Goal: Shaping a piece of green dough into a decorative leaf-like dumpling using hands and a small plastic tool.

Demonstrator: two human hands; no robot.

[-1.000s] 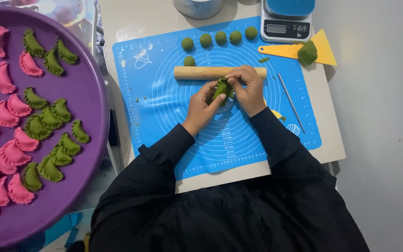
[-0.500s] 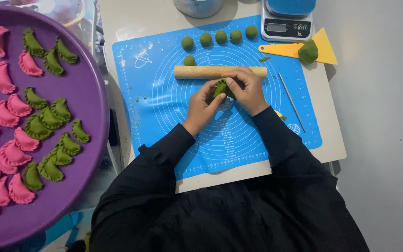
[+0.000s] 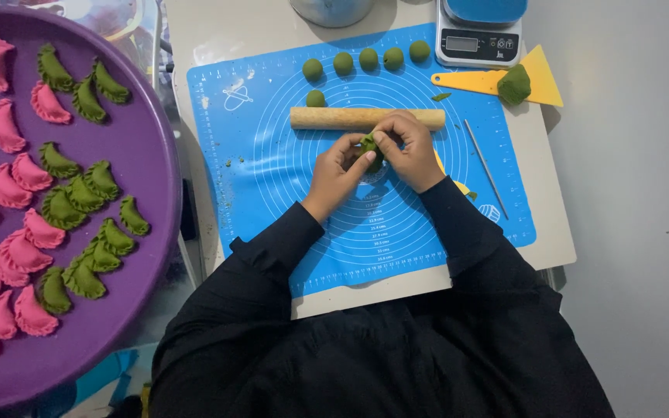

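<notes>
Left hand (image 3: pixel 337 165) and right hand (image 3: pixel 409 149) both pinched shut around green dumpling (image 3: pixel 371 147) above blue mat (image 3: pixel 272 170). Six dough balls (image 3: pixel 313 69); one rolling pin (image 3: pixel 334 118).

Fingers hide most of the green dumpling (image 3: pixel 370 147); purple tray (image 3: pixel 149 162) cut off.

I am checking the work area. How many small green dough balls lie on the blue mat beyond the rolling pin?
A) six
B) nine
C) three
A: five green dough balls lie in a row, and one more sits by the rolling pin on the blue mat.
</notes>
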